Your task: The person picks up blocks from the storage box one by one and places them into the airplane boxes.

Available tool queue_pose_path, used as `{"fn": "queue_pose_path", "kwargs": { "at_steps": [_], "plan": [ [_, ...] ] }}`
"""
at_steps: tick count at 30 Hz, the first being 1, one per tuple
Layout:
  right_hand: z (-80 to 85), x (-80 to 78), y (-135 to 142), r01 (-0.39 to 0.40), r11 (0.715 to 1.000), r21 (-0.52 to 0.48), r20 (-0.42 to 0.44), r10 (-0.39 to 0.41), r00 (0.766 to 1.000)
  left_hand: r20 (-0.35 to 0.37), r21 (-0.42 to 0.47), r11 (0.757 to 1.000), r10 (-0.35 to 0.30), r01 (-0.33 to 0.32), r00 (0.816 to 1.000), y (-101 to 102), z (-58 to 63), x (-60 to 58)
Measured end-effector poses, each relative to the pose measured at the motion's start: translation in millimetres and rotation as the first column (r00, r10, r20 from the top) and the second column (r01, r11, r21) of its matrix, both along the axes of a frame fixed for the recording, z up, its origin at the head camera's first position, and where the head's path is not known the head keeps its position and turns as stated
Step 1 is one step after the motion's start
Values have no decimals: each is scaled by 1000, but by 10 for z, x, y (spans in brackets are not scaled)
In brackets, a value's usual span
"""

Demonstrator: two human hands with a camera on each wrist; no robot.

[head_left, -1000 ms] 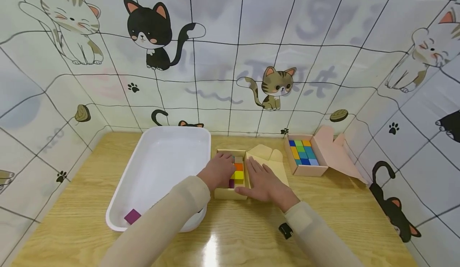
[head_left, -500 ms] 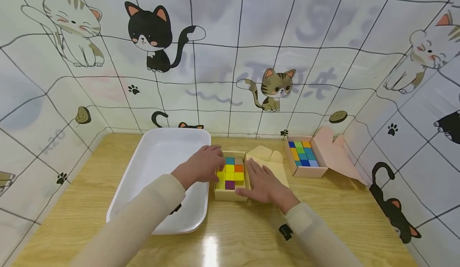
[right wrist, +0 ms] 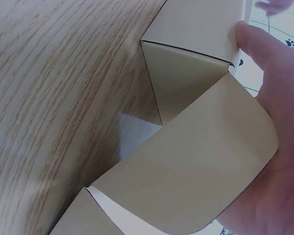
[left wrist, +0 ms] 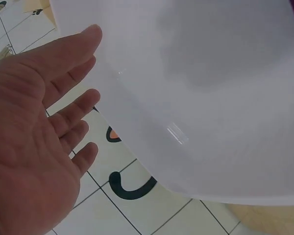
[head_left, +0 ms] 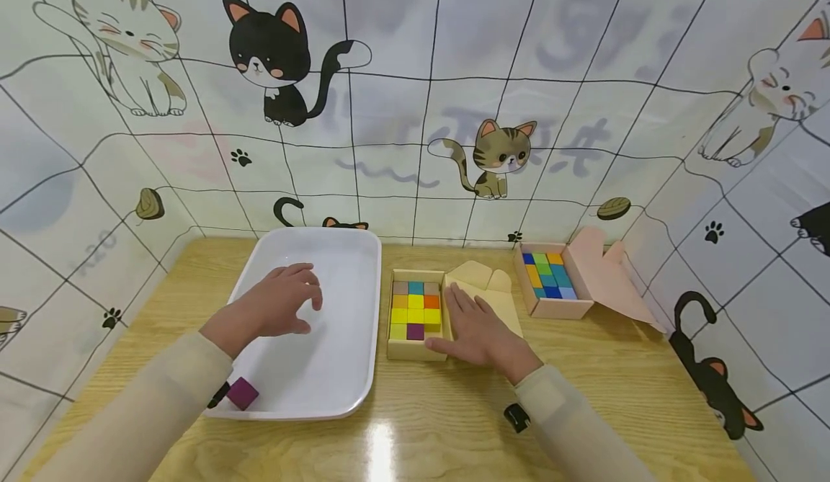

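My left hand [head_left: 269,305] hovers over the white tray [head_left: 346,266], fingers loosely bent and holding nothing. The left wrist view shows the same hand [left wrist: 39,117] with a bare palm beside the tray's rim [left wrist: 169,188]. One purple cube [head_left: 243,393] lies in the tray's near left corner. Right of the tray stands a cream cardboard box [head_left: 415,352], its rows filled with coloured cubes, mostly yellow. My right hand [head_left: 478,332] rests with straight fingers on the box's folded-back lid [head_left: 483,277], its thumb at the box's near edge. In the right wrist view a cardboard flap [right wrist: 196,156] partly covers that hand.
A pink box [head_left: 558,309] holding blue, green and orange cubes stands at the back right, its lid [head_left: 609,280] open toward the right. Wood-grain tabletop [head_left: 428,424] extends in front. A wall covering [head_left: 402,107] with cat drawings encloses the table behind and at both sides.
My left hand has withdrawn from the cream box and moved left over the tray. The cubes in the box are now uncovered. My right hand has stayed on the lid.
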State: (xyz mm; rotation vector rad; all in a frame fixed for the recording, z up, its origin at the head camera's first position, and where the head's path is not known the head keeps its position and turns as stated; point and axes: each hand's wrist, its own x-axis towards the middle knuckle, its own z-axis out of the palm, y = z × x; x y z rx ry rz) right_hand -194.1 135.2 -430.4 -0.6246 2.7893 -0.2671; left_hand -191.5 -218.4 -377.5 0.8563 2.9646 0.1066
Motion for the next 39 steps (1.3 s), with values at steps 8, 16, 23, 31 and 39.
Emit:
{"fn": "queue_pose_path", "kwargs": {
  "at_steps": [8, 16, 23, 31, 39],
  "plan": [
    [5, 8, 1, 7, 1000, 2, 3, -7, 1000, -15, -23, 1000, 11, -11, 1000, -291, -109, 166],
    [38, 13, -17, 8, 1000, 0, 12, -8, 1000, 11, -55, 998, -15, 15, 1000, -516, -142, 327],
    [31, 3, -19, 8, 1000, -10, 9, -7, 1000, 118, -131, 991, -19, 34, 993, -576, -182, 446],
    [31, 5, -3, 1, 1000, -10, 12, -1, 1000, 194, -190, 980, -29, 66, 981, -501, -208, 532],
    [55, 17, 4, 3, 1000, -18, 19, -3, 1000, 229, -263, 961, -25, 86, 973, -509, -225, 562]
  ]
}}
